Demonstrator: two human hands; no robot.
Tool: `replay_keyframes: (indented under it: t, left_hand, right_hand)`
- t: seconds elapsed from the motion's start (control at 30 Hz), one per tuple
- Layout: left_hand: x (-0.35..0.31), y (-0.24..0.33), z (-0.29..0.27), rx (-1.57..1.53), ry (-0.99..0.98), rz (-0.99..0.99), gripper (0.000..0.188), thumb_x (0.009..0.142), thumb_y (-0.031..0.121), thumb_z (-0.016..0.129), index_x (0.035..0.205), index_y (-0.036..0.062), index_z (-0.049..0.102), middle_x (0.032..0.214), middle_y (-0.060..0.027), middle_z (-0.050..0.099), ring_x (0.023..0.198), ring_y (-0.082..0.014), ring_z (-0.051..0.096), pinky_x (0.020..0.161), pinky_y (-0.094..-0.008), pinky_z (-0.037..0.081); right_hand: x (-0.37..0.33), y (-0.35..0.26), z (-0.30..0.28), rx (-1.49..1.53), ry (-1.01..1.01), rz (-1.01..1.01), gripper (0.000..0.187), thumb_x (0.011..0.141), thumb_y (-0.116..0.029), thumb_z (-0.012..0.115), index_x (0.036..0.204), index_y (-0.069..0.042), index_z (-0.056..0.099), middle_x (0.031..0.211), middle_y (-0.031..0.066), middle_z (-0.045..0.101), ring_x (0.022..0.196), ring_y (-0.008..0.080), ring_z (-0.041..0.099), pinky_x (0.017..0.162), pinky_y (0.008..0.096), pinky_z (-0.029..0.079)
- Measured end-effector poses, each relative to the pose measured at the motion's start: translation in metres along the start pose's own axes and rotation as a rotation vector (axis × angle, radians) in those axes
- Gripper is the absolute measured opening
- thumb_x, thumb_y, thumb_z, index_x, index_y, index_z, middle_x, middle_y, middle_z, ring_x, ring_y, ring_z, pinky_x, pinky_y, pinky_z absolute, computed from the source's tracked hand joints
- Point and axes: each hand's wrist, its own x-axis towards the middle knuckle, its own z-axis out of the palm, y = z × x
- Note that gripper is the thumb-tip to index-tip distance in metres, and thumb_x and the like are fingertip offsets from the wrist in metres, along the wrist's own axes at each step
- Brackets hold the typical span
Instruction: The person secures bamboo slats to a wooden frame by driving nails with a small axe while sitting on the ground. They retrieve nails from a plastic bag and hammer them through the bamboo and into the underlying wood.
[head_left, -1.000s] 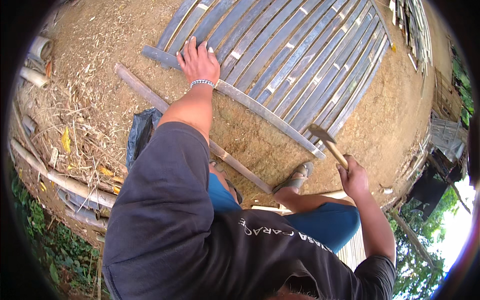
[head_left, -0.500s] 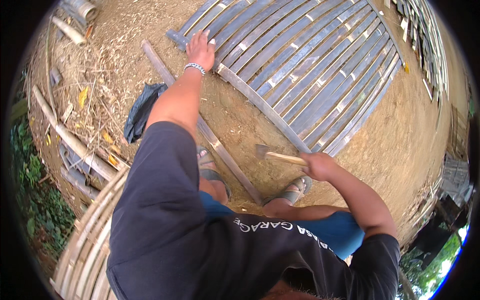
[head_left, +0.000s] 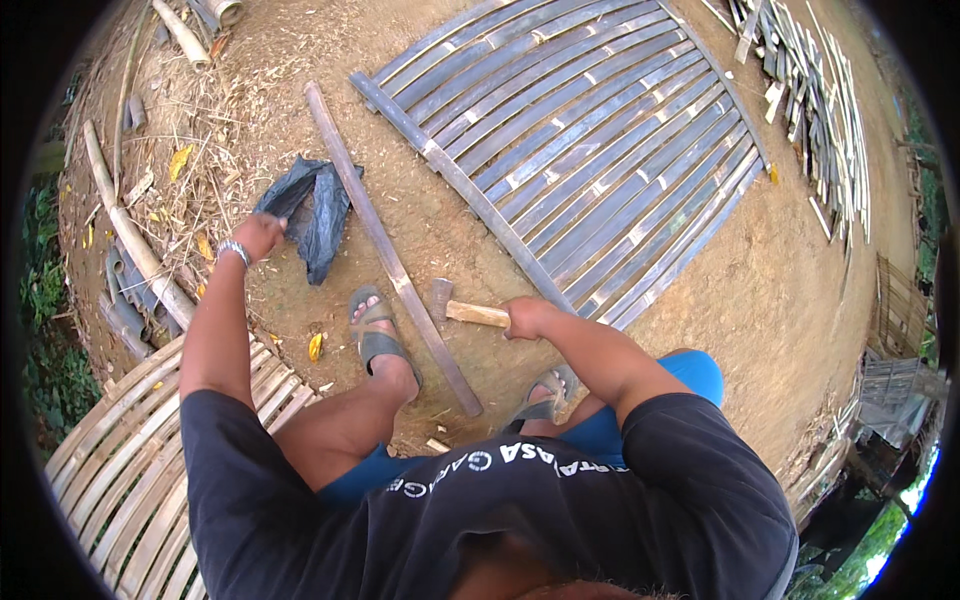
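Observation:
My right hand [head_left: 530, 318] is closed round the wooden handle of a hammer [head_left: 478, 314]. The hammer's dark metal head points left, beside a long bamboo strip [head_left: 380, 236] on the ground. My left hand [head_left: 260, 236], with a bracelet at the wrist, is at the near left edge of a crumpled black plastic bag [head_left: 325, 225]. Its fingers are curled and seem to grip the bag's edge; the fingertips are partly hidden. Ahead to the right lies a panel of dark bamboo slats [head_left: 600, 150], its near crosspiece [head_left: 490, 212] running diagonally toward my right arm.
Pale bamboo slats [head_left: 130, 450] form a platform at the lower left. Bamboo poles [head_left: 140, 240] and shavings [head_left: 225, 110] lie on the left. A pile of thin split strips [head_left: 815, 110] is at the far right. My sandalled feet [head_left: 378, 325] stand either side of the long strip's near end.
My left hand has left the panel's corner and come back to the black bag, which now looks spread wider. The hammer has moved left with my right hand, away from the panel.

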Motion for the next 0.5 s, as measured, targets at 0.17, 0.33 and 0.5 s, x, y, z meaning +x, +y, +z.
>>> replay_keyframes:
  t: [0.17, 0.33, 0.5]
  left_hand:
    - [-0.015, -0.006, 0.100, -0.221, 0.238, -0.005, 0.036, 0.095, 0.036, 0.067, 0.111, 0.0041, 0.076, 0.109, -0.0193, 0.075, 0.105, -0.0350, 0.071, 0.094, -0.0407, 0.053]
    - [0.009, 0.019, 0.144, -0.397, 0.380, -0.246, 0.038, 0.093, 0.027, 0.070, 0.121, 0.0026, 0.071, 0.120, -0.0202, 0.072, 0.112, -0.0365, 0.068, 0.101, -0.0419, 0.051]
    - [0.038, 0.035, 0.153, -0.330, 0.553, -0.322, 0.049, 0.092, 0.019, 0.070, 0.138, 0.0056, 0.060, 0.146, -0.0214, 0.056, 0.134, -0.0378, 0.053, 0.114, -0.0436, 0.042]
  right_hand:
    - [0.006, -0.001, 0.001, -0.152, 0.008, 0.136, 0.053, 0.082, -0.038, 0.080, 0.125, -0.009, 0.068, 0.119, 0.0160, 0.072, 0.112, 0.0350, 0.069, 0.095, 0.0468, 0.055]
    - [0.005, -0.007, 0.001, -0.246, -0.014, 0.166, 0.050, 0.084, -0.037, 0.079, 0.124, -0.010, 0.068, 0.120, 0.0147, 0.073, 0.113, 0.0333, 0.069, 0.094, 0.0460, 0.056]
    - [0.010, -0.001, 0.005, -0.269, 0.005, 0.147, 0.049, 0.085, -0.037, 0.077, 0.124, -0.010, 0.065, 0.116, 0.0159, 0.073, 0.111, 0.0346, 0.069, 0.093, 0.0473, 0.056]
